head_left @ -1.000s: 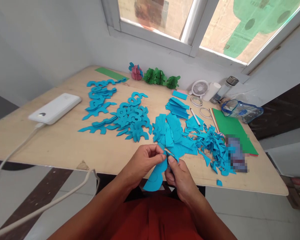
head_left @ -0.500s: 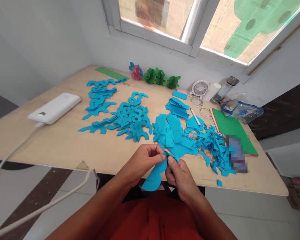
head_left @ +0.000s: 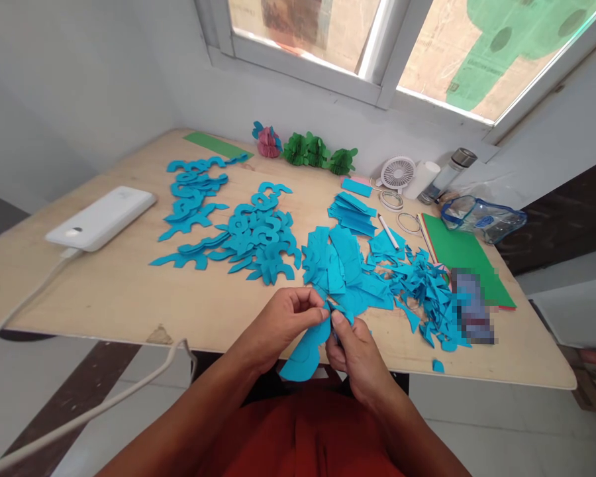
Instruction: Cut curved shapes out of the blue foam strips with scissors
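1. The left hand [head_left: 283,321] pinches the upper edge of a blue paper piece [head_left: 302,351] between thumb and fingertips. The piece hangs in the air just in front of the near edge of the surface [head_left: 119,291], curved end down, above the person's red lap.
2. The right hand [head_left: 355,351] is closed around the same piece's upper right part, thumb pressed on top. Something may sit inside that fist, but the fingers hide it, so I cannot tell whether a tool is held.
3. To handle this well, keep both pinches close together near the top, so the thin paper stays taut between them and does not buckle.
4. Let the left hand do the turning and feeding, with the right hand steady; a curved outline comes out cleaner that way, I judge.
5. Keep the loose lower lobe free of the lap, since a snag there could crease or tear it.
6. Work low and close to the surface edge, so offcuts fall among the blue scraps [head_left: 427,288] on the right and not on the floor.
7. Keep clear of the stack of blue pieces [head_left: 342,265] just beyond the hands and the finished curled shapes [head_left: 258,235] farther left, so nothing gets swept out of order.
8. The white power bank [head_left: 102,217] and its cable lie well apart on the left.
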